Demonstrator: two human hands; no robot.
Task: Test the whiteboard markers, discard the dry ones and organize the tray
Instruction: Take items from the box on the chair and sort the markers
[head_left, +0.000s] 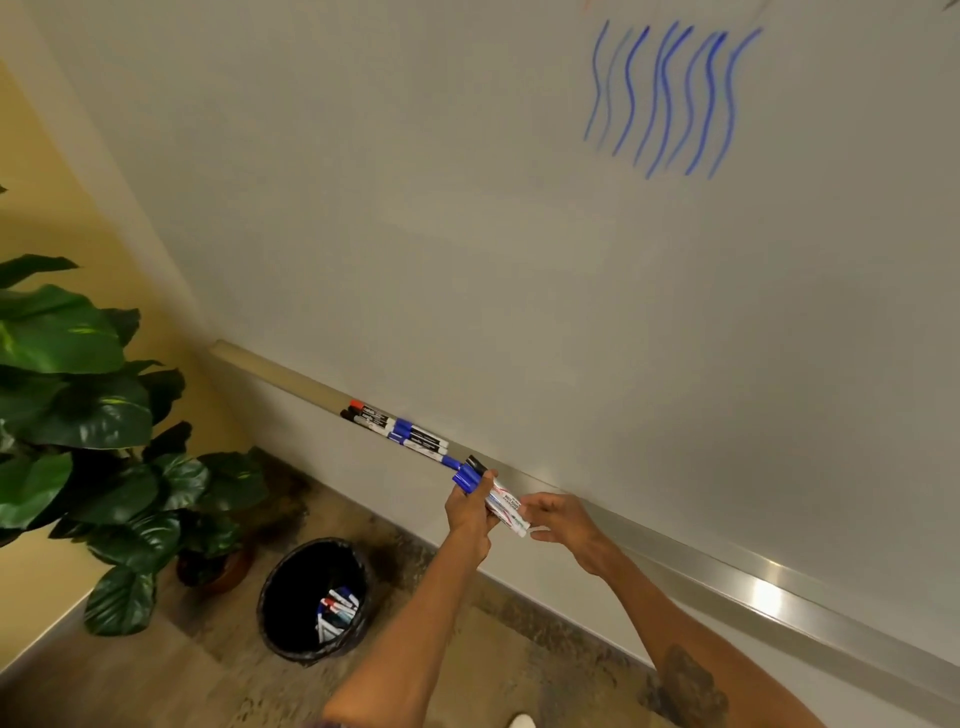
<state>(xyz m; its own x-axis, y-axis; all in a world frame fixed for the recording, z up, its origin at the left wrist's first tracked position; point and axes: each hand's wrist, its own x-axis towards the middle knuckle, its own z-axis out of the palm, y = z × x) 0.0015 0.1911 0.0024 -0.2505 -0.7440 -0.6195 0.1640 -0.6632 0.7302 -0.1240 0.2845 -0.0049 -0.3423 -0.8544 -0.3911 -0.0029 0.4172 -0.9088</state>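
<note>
Black-lined round bin (291, 587) stood on the floor below the tray, with several discarded markers (336, 613) in its bottom. A broad-leaved potted plant (78, 415) stood to its left. Whiteboard (467, 208) carried wavy blue test strokes (670, 98) at upper right. Tray (727, 577): narrow brushed-metal ledge along the board's lower edge. A row of markers (400, 430) with white barrels and red, black and blue caps lay in it, left of the hands. Left hand (470, 514) was clenched around a bundle of markers (506, 506), blue and black caps pointing up-left, just in front of the tray. Right hand (558, 519): thumb and forefinger pinched the bundle's butt ends, other fingers loosely curled.
</note>
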